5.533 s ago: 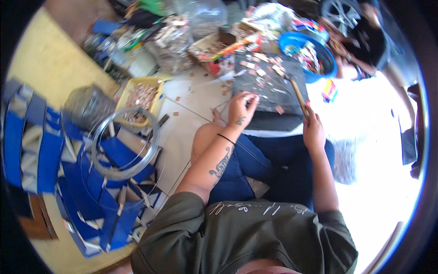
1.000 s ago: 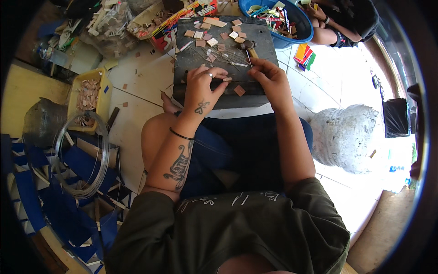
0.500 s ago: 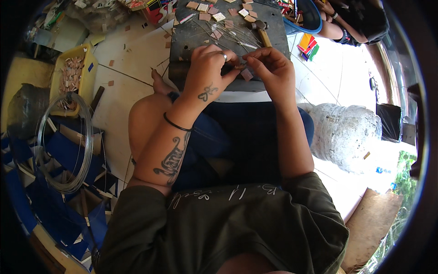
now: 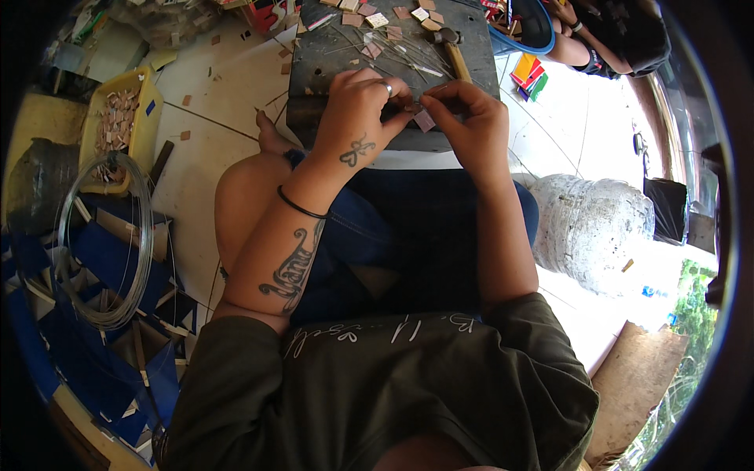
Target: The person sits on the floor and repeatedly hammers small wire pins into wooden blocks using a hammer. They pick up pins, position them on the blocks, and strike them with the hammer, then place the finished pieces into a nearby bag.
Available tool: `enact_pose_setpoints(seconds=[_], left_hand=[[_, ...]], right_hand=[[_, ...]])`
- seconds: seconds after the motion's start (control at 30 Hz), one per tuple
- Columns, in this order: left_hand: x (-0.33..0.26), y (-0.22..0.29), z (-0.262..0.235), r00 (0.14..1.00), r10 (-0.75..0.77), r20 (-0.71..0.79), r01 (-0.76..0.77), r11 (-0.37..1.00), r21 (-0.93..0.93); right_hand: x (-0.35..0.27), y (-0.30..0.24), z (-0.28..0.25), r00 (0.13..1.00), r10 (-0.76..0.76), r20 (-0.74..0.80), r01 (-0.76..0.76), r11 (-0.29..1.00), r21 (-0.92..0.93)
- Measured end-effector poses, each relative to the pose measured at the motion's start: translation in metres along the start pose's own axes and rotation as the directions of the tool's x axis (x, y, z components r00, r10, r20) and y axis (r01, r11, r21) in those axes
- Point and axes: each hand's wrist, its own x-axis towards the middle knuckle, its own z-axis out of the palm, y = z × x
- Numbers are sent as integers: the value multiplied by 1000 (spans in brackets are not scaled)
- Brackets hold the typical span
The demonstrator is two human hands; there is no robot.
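On my left, the wire coil (image 4: 148, 235) and yellow tray (image 4: 146, 137) are well apart from my work. My left hand (image 4: 355, 114) is curled, thumb and forefinger close together; I cannot tell what they grip. A small square tile (image 4: 424, 120) shows just beside the fingertips, at the near edge of the dark block (image 4: 322, 67). The hammer (image 4: 457, 63) lies beyond my right hand (image 4: 479, 125), its finger and thumb pinched on something too small to tell. Steady wrists and a light pinch serve best, I judge.
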Motion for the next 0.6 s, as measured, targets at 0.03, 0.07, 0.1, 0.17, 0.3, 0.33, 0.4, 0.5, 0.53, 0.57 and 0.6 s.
enact_pose_setpoints(seconds=[0.03,0.07,0.1,0.17,0.3,0.33,0.4,0.5,0.53,0.57,0.6], left_hand=[[0,0,0,1000,5,-6,-5,1000,1],[0,-1,1,1000,-3,-6,3,1000,-5],[0,-1,2,1000,-9,-10,9,1000,-16],[0,-1,2,1000,-8,-9,7,1000,-14],[0,-1,1,1000,20,-7,-19,1000,22],[0,-1,1,1000,25,-12,-25,999,27],[0,-1,1,1000,26,-14,-25,999,28],[0,-2,1,1000,22,-12,-22,1000,20],[-1,-2,1,1000,19,-11,-19,1000,16],[-1,-2,2,1000,17,-10,-17,1000,21],[-1,-2,2,1000,15,-9,-15,1000,27]], right_hand=[[0,0,0,1000,-4,-2,4,1000,-13],[0,-1,0,1000,-11,-5,11,1000,-23],[0,-1,1,1000,-17,-8,17,999,-32],[0,0,0,999,-38,-2,38,997,-63],[0,0,0,999,-42,-20,40,997,-62],[0,0,0,998,-53,-15,52,997,-56],[0,0,0,998,-58,-12,57,997,-54],[0,-1,0,1000,-24,8,24,998,-50],[0,-2,0,999,-28,28,30,996,-81],[0,-3,-2,998,-31,47,36,993,-112],[1,-3,-2,997,-33,66,42,989,-144]])
